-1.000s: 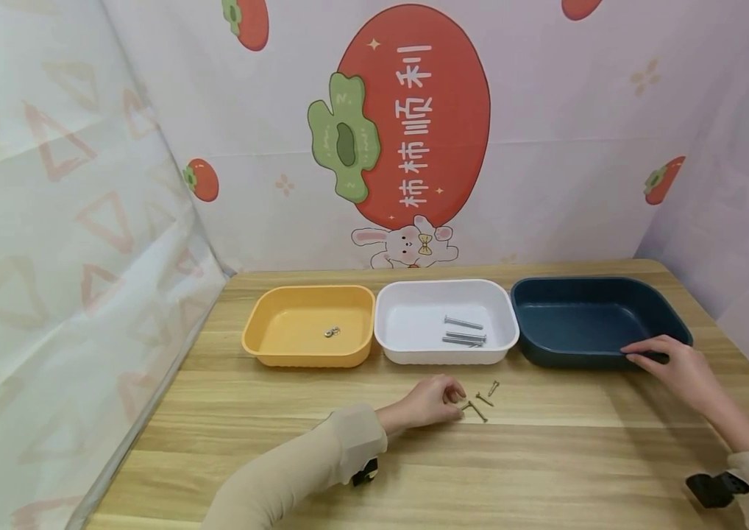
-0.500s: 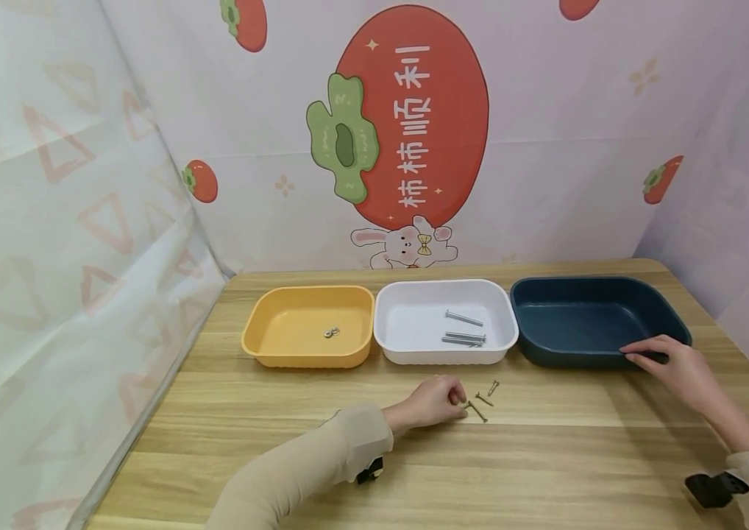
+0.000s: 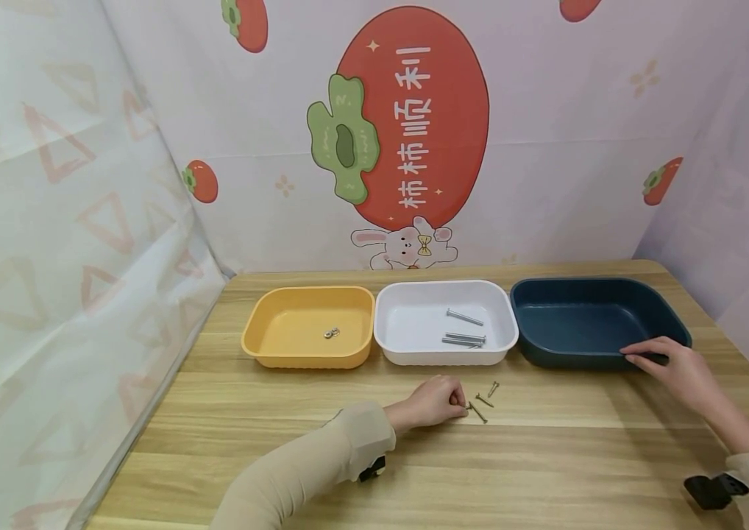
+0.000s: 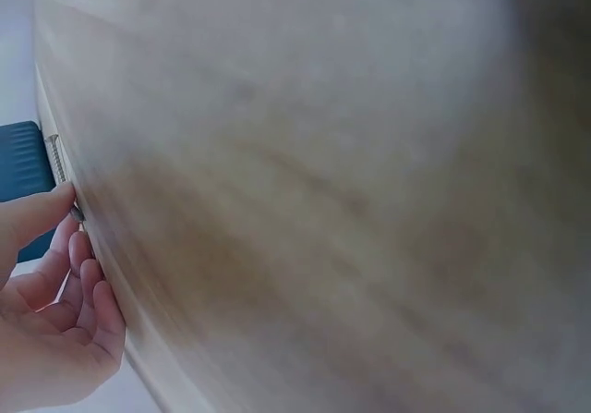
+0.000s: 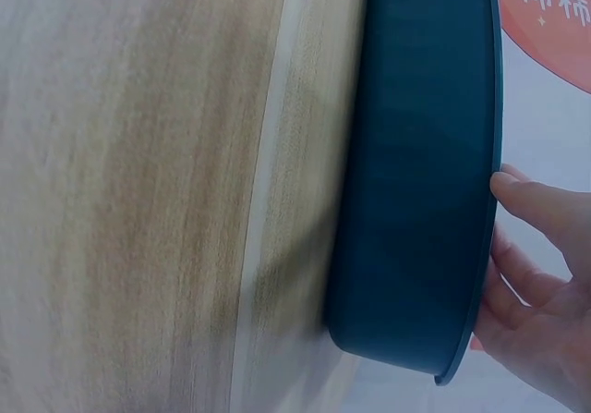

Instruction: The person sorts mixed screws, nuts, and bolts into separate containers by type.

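My left hand (image 3: 432,402) is at the table's middle, thumb and index fingertip pinching a small brass-coloured screw (image 4: 77,213) that is mostly hidden by the fingers. Just right of these fingertips lie loose screws: a longer screw (image 3: 478,412), a shorter screw (image 3: 484,400) and a third screw (image 3: 494,389) a little farther back. On the right, my right hand (image 3: 675,368) holds the front rim of a dark blue tray (image 5: 416,173) between thumb and fingers. Nothing shows inside this tray.
Left of the blue tray stands a white tray (image 3: 444,356) with several long silver bolts (image 3: 464,338). Beside it, a yellow tray (image 3: 311,361) holds a few small nuts (image 3: 331,333). All three line the back of the wooden table (image 3: 513,471), before a printed cloth (image 3: 547,199).
My left hand has shifted slightly right, and its thumb and index finger have closed on the screw nearest to it. The right hand stays at the blue tray's rim.
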The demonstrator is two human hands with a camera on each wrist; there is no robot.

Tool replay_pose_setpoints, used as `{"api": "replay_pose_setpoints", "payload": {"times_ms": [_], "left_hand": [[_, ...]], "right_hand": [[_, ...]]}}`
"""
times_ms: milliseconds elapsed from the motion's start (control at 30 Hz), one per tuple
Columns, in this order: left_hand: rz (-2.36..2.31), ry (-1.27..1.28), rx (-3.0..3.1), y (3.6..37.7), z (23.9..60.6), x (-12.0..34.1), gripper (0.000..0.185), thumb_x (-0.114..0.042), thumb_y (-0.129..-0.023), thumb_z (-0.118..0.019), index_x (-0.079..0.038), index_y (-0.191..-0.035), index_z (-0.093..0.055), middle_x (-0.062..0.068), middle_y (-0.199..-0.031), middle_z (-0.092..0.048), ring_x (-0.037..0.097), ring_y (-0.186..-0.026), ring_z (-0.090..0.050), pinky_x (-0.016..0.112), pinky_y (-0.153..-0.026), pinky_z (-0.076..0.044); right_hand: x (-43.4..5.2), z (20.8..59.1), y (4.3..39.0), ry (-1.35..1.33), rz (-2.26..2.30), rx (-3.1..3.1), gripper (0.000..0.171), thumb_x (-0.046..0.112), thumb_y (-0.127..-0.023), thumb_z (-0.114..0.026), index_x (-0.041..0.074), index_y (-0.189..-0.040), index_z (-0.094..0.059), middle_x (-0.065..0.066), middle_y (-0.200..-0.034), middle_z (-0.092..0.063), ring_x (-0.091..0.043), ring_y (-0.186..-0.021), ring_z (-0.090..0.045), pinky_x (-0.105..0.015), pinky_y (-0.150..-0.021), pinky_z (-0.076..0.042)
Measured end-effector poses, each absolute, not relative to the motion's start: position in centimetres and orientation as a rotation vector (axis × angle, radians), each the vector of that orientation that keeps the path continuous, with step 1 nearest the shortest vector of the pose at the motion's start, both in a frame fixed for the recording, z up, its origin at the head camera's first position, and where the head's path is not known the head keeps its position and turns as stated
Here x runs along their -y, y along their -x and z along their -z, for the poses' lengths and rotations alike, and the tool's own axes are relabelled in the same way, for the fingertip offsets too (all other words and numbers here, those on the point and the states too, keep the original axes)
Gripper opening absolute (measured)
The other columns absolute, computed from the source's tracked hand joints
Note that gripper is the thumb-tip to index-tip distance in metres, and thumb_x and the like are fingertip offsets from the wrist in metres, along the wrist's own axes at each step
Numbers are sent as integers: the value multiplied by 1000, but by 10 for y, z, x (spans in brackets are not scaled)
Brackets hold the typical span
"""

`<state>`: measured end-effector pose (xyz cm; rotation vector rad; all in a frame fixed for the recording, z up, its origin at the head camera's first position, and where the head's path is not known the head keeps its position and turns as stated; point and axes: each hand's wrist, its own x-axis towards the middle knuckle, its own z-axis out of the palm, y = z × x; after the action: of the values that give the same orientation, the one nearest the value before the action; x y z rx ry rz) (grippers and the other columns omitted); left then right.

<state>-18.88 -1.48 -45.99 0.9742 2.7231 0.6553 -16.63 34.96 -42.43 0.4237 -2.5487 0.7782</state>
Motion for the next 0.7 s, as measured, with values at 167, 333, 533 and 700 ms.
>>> {"api": "replay_pose_setpoints", "payload": {"times_ms": [167,333,533,700], "left_hand": [[-647,-996,-2733,188,459,15,9,-19,-77,-69,-14,-73,-63,-11,-65,-52,-1,-63,-43,12,-65,-34],[-696,-986,-2739,188,461,15,9,-19,-76,-69,-13,-73,-63,-10,-64,-56,-2,-63,-45,12,-65,-35],[-793,-906,-2684,189,461,14,11,-18,-76,-69,-11,-73,-62,-8,-65,-57,-2,-60,-45,11,-60,-36],[-821,-898,-2661,189,460,13,11,-18,-76,-69,-11,-73,-62,-9,-65,-56,-3,-58,-43,11,-58,-36]], "right_hand": [[-349,425,166,-428,-777,2550,11,1,-72,-68,0,-83,-66,22,-81,-50,23,-81,-33,-8,-62,-33],[-350,425,166,-430,-779,2553,11,0,-72,-68,0,-84,-66,21,-81,-50,23,-81,-33,-8,-62,-33],[-350,425,166,-425,-777,2561,11,1,-73,-68,0,-84,-66,18,-81,-51,23,-81,-33,-9,-62,-33],[-352,428,167,-414,-818,2561,10,2,-74,-67,2,-84,-66,6,-81,-55,23,-81,-33,-9,-61,-32]]}}
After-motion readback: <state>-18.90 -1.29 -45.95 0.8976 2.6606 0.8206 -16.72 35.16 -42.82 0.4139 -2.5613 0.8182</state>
